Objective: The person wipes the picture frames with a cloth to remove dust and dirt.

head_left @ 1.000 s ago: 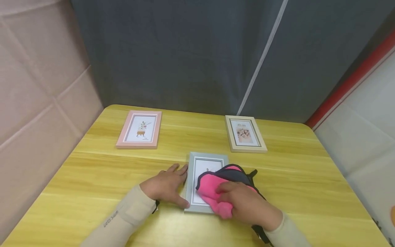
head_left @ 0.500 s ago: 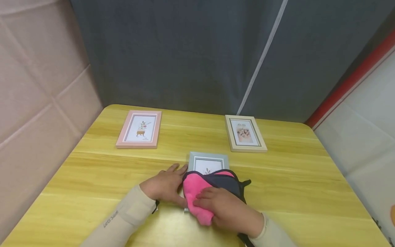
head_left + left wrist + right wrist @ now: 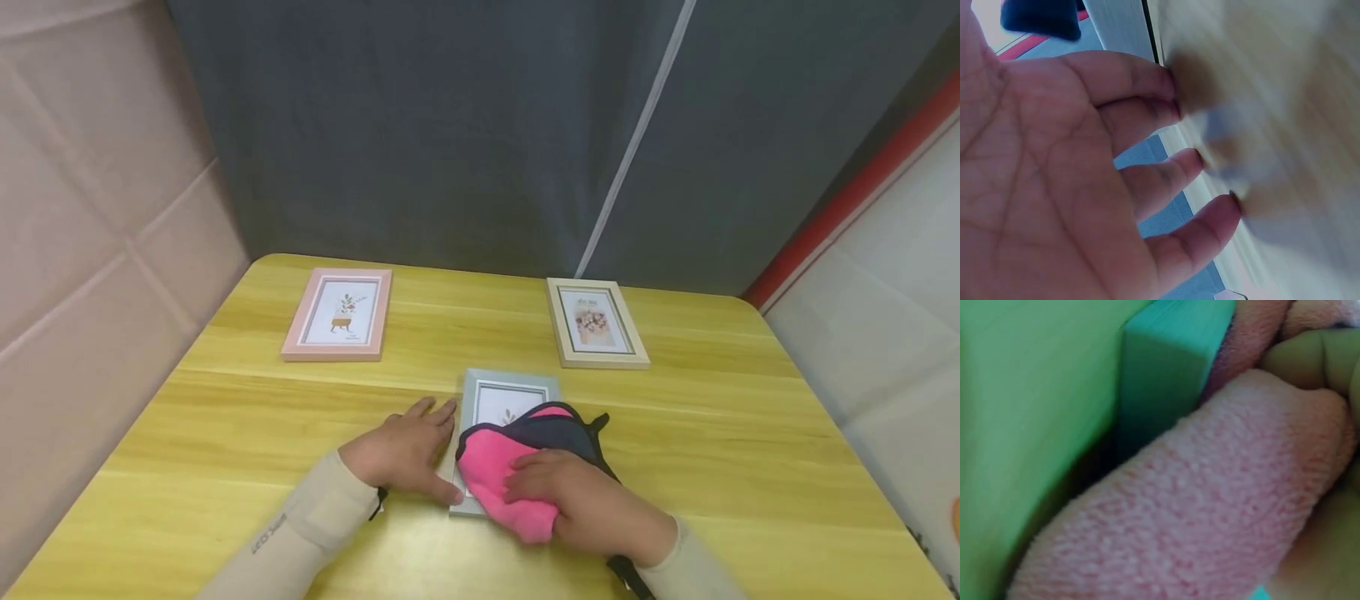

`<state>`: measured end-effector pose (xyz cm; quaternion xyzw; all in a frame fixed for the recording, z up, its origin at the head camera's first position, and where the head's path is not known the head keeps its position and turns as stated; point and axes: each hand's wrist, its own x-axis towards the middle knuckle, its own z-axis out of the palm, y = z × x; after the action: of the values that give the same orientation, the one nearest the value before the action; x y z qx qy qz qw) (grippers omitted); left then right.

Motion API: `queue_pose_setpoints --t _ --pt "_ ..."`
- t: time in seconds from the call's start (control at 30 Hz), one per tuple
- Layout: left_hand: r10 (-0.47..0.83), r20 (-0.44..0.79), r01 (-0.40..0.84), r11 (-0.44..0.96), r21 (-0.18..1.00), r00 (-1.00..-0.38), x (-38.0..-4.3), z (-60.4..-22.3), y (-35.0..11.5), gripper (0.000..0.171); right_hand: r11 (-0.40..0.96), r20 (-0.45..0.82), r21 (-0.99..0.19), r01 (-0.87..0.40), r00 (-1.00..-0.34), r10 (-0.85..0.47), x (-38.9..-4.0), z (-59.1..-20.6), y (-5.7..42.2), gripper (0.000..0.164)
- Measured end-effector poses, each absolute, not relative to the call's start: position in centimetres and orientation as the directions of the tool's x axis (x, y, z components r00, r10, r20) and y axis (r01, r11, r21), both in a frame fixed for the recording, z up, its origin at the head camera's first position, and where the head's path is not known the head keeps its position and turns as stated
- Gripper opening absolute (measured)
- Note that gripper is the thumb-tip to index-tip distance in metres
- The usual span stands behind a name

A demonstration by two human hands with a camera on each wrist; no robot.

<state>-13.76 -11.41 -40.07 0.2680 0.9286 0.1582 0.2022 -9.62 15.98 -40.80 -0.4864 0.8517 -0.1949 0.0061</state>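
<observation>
A grey picture frame lies face up near the middle of the table, its lower right part covered by a pink cloth with dark trim and a dark side. My right hand grips the bunched cloth, fingers curled into it, and presses it on the frame. In the right wrist view the fuzzy cloth hangs past a corner of the frame. My left hand rests along the frame's left side, fingers spread, thumb at its lower left corner. Its palm fills much of the left wrist view.
Toward the back left of the wooden table lies a pink picture frame. A cream picture frame lies at the back right. A dark curtain hangs behind the table, with pale walls at both sides.
My right hand slid the cloth left across the grey frame, then back a little to the right. The frame has shifted very slightly; my left hand has stayed in place.
</observation>
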Motion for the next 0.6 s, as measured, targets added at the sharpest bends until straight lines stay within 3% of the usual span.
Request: queue_pose_setpoints --t 0.07,0.3,0.6 --pt "0.562 -0.295 0.437 0.809 0.394 -0.773 -13.7 -40.0 -11.4 0.105 0.428 0.216 -0.332 -0.841 -0.509 -0.833 -9.7 -41.0 16.7 0.021" --pt "0.573 -0.291 0.441 0.798 0.41 -0.766 -13.6 -40.1 -11.4 0.105 0.432 0.214 -0.351 -0.83 -0.521 -0.826 -9.9 -41.0 18.3 0.029" --pt "0.584 -0.209 0.44 0.762 0.475 -0.785 -14.0 -40.5 -11.3 0.111 0.438 0.225 -0.329 -0.837 -0.519 -0.824 -10.2 -41.0 18.0 0.026"
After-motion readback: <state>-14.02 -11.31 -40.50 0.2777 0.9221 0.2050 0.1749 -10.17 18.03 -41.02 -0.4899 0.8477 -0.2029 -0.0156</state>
